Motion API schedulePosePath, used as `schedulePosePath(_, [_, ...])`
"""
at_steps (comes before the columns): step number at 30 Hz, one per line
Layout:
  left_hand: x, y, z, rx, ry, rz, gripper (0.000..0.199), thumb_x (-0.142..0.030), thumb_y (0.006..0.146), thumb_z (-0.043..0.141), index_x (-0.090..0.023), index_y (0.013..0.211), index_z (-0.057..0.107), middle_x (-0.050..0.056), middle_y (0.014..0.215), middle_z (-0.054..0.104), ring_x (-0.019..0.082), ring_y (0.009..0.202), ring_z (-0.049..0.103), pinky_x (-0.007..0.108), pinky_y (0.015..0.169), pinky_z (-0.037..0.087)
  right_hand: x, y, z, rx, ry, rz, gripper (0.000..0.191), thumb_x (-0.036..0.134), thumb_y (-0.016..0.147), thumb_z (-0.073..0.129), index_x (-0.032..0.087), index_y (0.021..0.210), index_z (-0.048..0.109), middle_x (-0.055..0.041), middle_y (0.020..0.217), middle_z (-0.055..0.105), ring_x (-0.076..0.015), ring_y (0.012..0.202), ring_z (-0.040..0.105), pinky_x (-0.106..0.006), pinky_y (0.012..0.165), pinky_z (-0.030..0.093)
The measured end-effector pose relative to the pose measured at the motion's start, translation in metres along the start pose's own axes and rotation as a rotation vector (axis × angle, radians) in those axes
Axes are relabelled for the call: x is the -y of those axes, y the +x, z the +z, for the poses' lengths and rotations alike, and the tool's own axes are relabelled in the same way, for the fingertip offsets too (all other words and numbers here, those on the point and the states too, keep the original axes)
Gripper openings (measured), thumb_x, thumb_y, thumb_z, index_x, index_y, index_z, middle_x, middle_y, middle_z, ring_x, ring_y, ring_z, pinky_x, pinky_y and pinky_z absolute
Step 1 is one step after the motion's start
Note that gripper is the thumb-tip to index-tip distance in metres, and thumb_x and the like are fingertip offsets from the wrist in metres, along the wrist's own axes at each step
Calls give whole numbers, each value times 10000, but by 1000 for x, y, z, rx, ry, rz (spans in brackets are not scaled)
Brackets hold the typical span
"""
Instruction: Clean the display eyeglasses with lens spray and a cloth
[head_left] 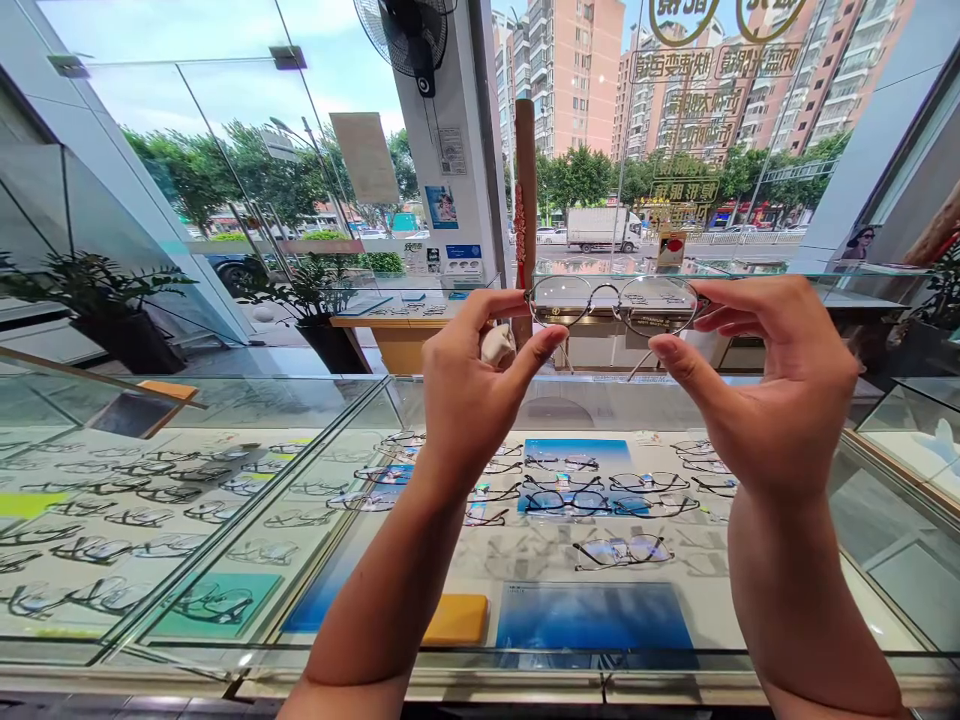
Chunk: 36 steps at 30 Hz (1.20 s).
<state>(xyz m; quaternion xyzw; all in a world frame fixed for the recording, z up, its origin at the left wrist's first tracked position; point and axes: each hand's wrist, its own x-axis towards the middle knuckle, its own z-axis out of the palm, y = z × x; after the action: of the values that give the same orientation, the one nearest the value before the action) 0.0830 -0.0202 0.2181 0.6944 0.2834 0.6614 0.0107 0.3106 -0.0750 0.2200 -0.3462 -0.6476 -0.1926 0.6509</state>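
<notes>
A pair of thin dark-rimmed glasses [604, 302] is held up level above the glass display case. My left hand [491, 355] grips its left edge between thumb and fingers, with a crumpled white cloth or tissue [497, 345] also in the palm. My right hand [776, 365] pinches the right edge of the frame, thumb below and fingers above. The lenses are clear, with small printed labels showing on them. Below, rows of other glasses [625, 551] lie inside the case.
The glass display case [315, 470] spans the front. Inside lie blue cards [592, 615], a yellow-orange case [459, 618] and a teal card [221, 603]. A tablet-like panel [135, 410] stands at left. Behind are potted plants [322, 300], a further counter [397, 322] and windows.
</notes>
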Motion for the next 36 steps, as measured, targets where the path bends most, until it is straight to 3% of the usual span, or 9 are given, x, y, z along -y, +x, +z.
schedulePosePath(10, [20, 6, 9, 50, -111, -37, 491, -611, 830, 876, -258, 1142, 738, 78, 1117, 817, 238, 1019, 785, 386, 880, 644, 0, 0, 1, 0, -17, -29, 291, 417, 921, 839, 353, 1186, 739, -60, 1092, 725, -295, 920, 685, -508, 830, 600])
schedulePosePath(14, [15, 2, 11, -10, -67, -7, 467, -585, 852, 869, -261, 1158, 732, 79, 1139, 810, 234, 1006, 779, 391, 866, 637, -3, 0, 0, 12, -30, -41, 313, 377, 916, 845, 336, 1209, 743, -64, 1107, 721, -296, 933, 682, -493, 828, 583])
schedulePosePath(21, [3, -6, 9, -169, 141, 161, 437, -494, 865, 887, -245, 1181, 718, 57, 1110, 789, 215, 970, 752, 376, 830, 600, -11, 0, 4, 63, -55, 30, 341, 418, 930, 831, 298, 1237, 743, -67, 1144, 731, -268, 932, 693, -460, 827, 575])
schedulePosePath(27, [-5, -8, 8, -209, 218, 247, 441, -453, 857, 904, -238, 1187, 705, 55, 1085, 769, 217, 940, 717, 385, 811, 581, -18, -1, 8, 86, -33, 60, 385, 443, 923, 836, 272, 1253, 737, -72, 1186, 735, -260, 939, 713, -449, 820, 569])
schedulePosePath(36, [-6, -12, 9, -203, 205, 241, 482, -448, 853, 907, -239, 1231, 693, 56, 1096, 734, 227, 971, 689, 393, 854, 575, -22, -2, 12, 97, -23, 87, 426, 494, 920, 829, 269, 1267, 728, -70, 1197, 745, -255, 948, 726, -431, 807, 577])
